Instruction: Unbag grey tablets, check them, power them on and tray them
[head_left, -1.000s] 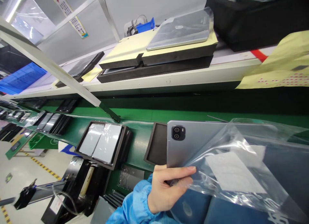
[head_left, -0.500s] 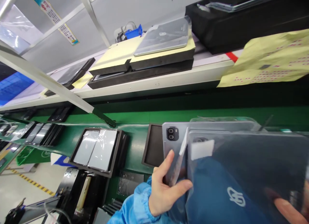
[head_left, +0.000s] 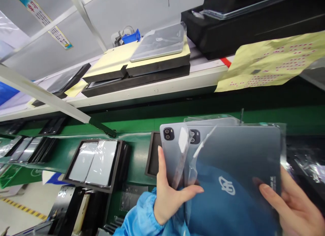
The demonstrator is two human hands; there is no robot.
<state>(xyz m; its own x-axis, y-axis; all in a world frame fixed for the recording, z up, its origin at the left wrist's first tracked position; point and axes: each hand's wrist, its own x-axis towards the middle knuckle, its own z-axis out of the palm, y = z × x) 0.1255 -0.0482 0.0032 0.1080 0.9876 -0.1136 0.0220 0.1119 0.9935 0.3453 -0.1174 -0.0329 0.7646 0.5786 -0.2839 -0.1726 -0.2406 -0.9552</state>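
Observation:
A dark blue tablet [head_left: 243, 154] with a white logo and a camera bump faces me, its back showing through clear plastic film [head_left: 283, 141]. Around its right edge my right hand [head_left: 294, 198] is closed, thumb on the back. Under it, offset to the left, lies a lighter grey tablet [head_left: 172, 154] with a black camera bump. My left hand [head_left: 170, 192] clasps the left side of these tablets, thumb across the front one and a finger along the grey one's edge. A crumpled film flap with a white label [head_left: 183, 141] stands up between them.
A black tray [head_left: 119, 161] with two film-wrapped silver devices stands left on the green bench [head_left: 138, 154]. Another black tray [head_left: 152, 158] is partly behind the tablets. The shelf above bears a silver tablet [head_left: 159, 43] on yellow-topped black foam. A yellow marked sheet [head_left: 274, 61] hangs there.
The front tablet has shifted left and now overlaps the grey one more closely, its camera bump plainer to see. My right hand has come further into view. The whole view has moved slightly.

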